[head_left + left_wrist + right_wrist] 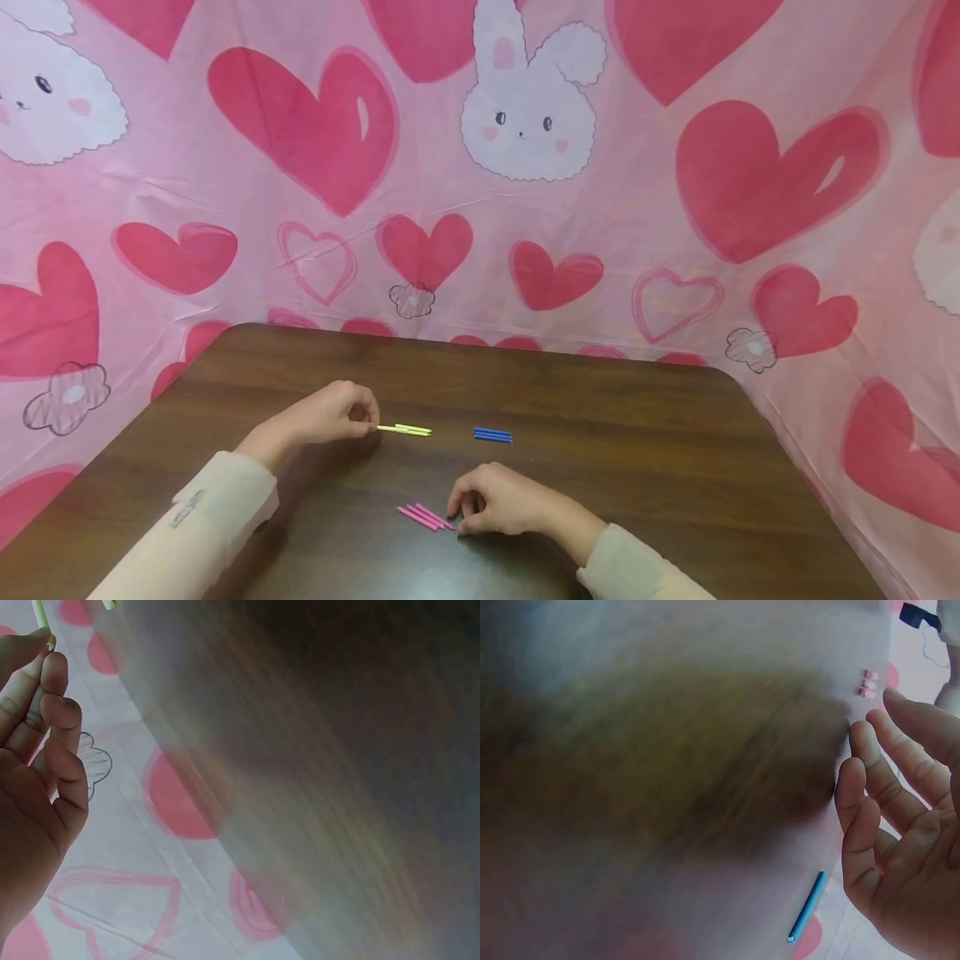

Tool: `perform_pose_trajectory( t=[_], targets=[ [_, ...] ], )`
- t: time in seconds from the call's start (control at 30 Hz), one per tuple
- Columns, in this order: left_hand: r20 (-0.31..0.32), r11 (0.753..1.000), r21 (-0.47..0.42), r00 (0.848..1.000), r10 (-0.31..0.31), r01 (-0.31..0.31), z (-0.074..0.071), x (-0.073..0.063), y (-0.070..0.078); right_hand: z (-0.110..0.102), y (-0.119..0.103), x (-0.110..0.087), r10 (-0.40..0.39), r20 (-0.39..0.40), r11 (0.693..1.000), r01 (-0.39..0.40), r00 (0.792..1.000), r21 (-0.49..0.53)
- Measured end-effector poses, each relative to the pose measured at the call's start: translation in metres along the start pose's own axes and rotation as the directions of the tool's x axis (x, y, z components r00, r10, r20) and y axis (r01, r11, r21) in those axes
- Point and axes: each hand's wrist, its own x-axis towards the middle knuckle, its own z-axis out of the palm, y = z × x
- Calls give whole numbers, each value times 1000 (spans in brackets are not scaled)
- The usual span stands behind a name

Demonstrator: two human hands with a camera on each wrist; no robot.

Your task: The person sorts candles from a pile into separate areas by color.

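At the left of the head view, my left hand (330,414) pinches the end of a thin yellow-green stick (390,429) between thumb and index finger. The left wrist view shows that same pinch, with the stick (40,613) cut off by the top edge. Another yellow stick (414,430) lies right beside it on the table. My right hand (504,500) rests low over the table with loosely bent fingers, its thumb and index finger apart and nothing between them. Several pink sticks (420,517) lie just left of its fingertips, roughly side by side.
A small group of blue sticks (492,435) lies farther back, right of the yellow ones. The dark wooden table (637,433) has rounded far corners. Behind it hangs a pink cloth (450,175) printed with hearts and rabbits.
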Motion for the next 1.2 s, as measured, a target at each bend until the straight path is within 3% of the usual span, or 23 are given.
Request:
perform_pose_trajectory(
  t=[0.4,0.83,1.2],
  targets=[
    [-20,1000,-5,1000,-24,24,4,15,-9,3,-1,3,32,5,999,-32,999,-23],
    [14,999,-31,1000,-21,21,12,34,-14,4,3,10,48,18,998,-48,999,-35],
    [53,998,-33,998,-44,45,15,40,-14,7,2,13,59,-1,997,-59,998,-43]
  ],
)
